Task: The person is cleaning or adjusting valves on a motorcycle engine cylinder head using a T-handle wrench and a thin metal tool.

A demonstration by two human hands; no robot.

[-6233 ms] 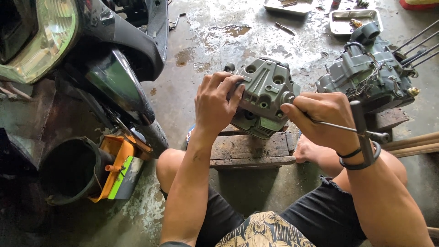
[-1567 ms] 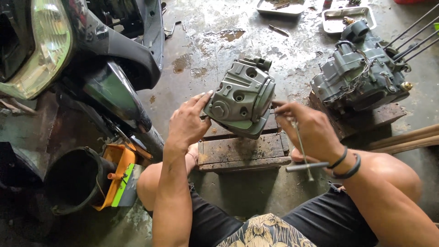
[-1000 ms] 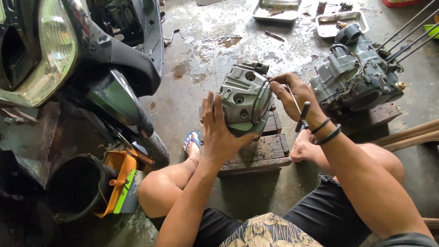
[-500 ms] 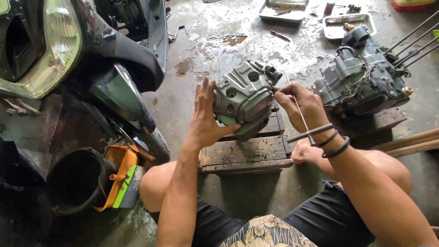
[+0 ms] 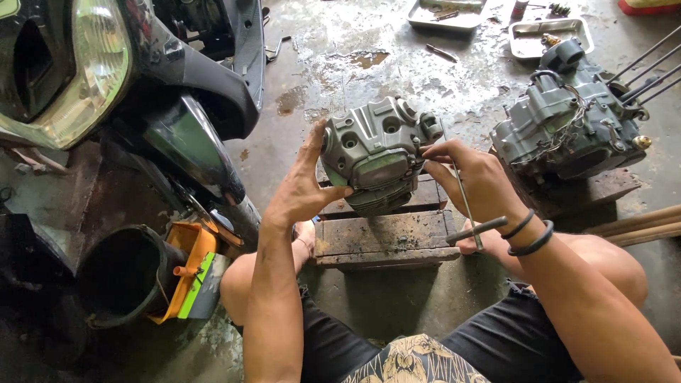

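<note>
Looks like bolt work on the engine head [image 5: 376, 159], tipped up on the wooden block [image 5: 386, 237]. Left hand [image 5: 303, 186] braces its side, palm flat and open. Right hand [image 5: 472, 177] is closed around a T-handle wrench [image 5: 469, 213] at the head's right edge. Next turn probably needs the head kept steady.

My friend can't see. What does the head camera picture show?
A seated person steadies a grey engine part on a wooden block with the left hand, while the right hand works a thin T-shaped metal tool against its side. A bigger engine sits to the right and a scooter to the left, on wet concrete.
</note>
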